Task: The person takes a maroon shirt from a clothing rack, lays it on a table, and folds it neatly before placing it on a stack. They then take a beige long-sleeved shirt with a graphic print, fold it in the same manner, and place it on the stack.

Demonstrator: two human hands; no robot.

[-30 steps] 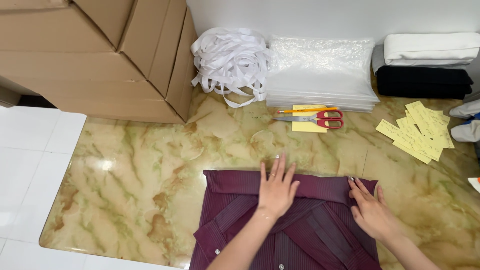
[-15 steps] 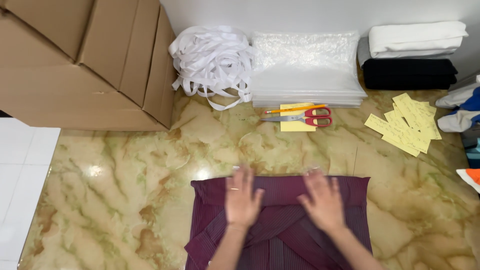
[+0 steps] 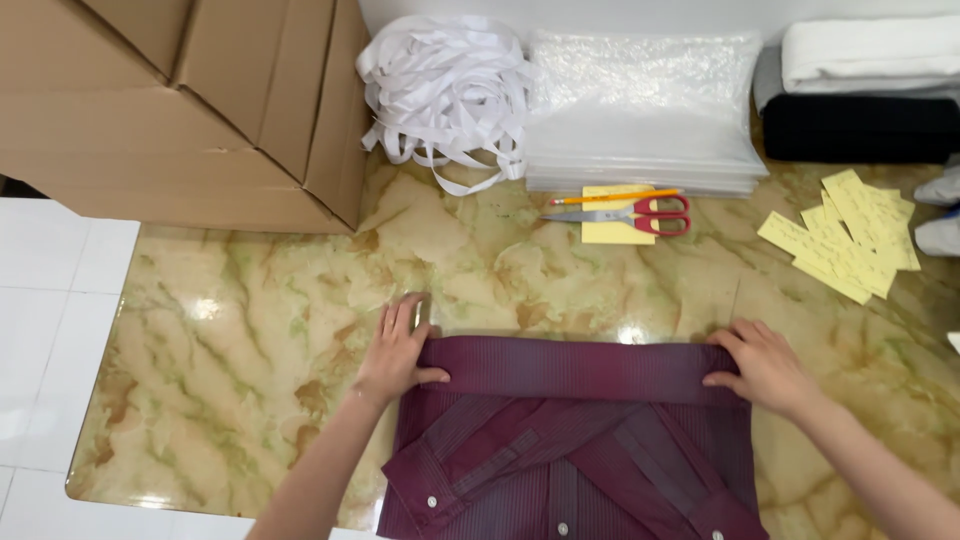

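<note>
A maroon striped shirt [image 3: 570, 440] lies face down on the marble table [image 3: 250, 330], sleeves crossed over its back and its far edge folded over. My left hand [image 3: 398, 350] grips the left end of that folded edge, thumb on top of the cloth. At the right end of the same fold, my right hand [image 3: 765, 365] pinches the cloth. Both hands rest on the tabletop at the shirt's far corners.
Cardboard boxes [image 3: 190, 100] stand at the back left. Behind the shirt are a heap of white ribbon [image 3: 445, 85], a stack of clear plastic bags [image 3: 645, 110], red-handled scissors [image 3: 630, 213] and a pencil [image 3: 615, 196] on a yellow note, yellow slips [image 3: 845, 245], folded black and white cloth [image 3: 865, 100].
My hands were pressing flat near the middle of the shirt. They have spread apart to the two ends of the folded edge and taken hold of it. The view shifted slightly.
</note>
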